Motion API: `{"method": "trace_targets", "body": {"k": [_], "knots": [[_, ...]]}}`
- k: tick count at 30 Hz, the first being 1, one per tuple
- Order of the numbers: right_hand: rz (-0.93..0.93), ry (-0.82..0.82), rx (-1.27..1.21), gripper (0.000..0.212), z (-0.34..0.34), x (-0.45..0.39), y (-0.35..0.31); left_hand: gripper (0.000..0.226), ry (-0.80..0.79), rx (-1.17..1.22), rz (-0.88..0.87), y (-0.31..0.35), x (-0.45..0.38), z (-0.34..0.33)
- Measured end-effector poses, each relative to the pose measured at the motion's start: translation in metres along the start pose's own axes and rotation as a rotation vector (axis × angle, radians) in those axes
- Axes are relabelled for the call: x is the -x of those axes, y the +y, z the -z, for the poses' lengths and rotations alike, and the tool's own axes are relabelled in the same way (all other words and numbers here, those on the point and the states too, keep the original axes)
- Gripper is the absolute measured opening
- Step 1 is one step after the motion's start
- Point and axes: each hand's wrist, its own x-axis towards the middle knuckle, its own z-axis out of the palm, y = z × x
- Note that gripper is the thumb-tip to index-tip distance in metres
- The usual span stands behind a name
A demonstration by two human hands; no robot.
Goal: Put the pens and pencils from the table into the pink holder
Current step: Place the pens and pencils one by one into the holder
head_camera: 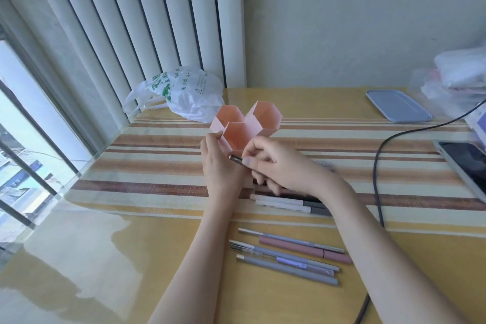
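Observation:
The pink holder [265, 116], made of three hexagonal cups, stands on the striped mat at the table's middle. My left hand [219, 163] grips its near-left wall. My right hand [278, 163] pinches a dark pen [236, 158], whose tip sits just below the rim of the nearest cup; most of the pen is hidden by my fingers. Two white pens with grey caps [289, 204] lie under my right wrist. Nearer to me lie several grey and lilac pens [284, 260] and a pink pen [305, 248].
A white plastic bag [181, 92] lies behind the holder by the blinds. A blue-grey lid [398, 109] and wrapped items [457, 79] sit at the back right. A black cable [378, 171] crosses the right side, next to a tablet [465, 166].

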Motion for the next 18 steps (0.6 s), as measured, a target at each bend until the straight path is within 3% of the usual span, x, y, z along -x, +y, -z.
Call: {"method": "trace_targets", "body": {"k": [3, 10, 18], "knots": [[0.039, 0.191, 0.054, 0.013, -0.0026, -0.0072, 0.0034, 0.049, 0.023, 0.027, 0.042, 0.0019, -0.0025, -0.0017], [-0.063, 0.094, 0.207, 0.055, -0.0033, -0.0099, -0.0003, 0.053, 0.026, 0.012, 0.031, 0.0022, -0.0021, -0.002], [-0.017, 0.34, 0.478, 0.044, 0.0015, -0.0011, -0.0047, 0.059, -0.027, -0.042, -0.04, 0.0039, 0.0006, -0.0039]]}}
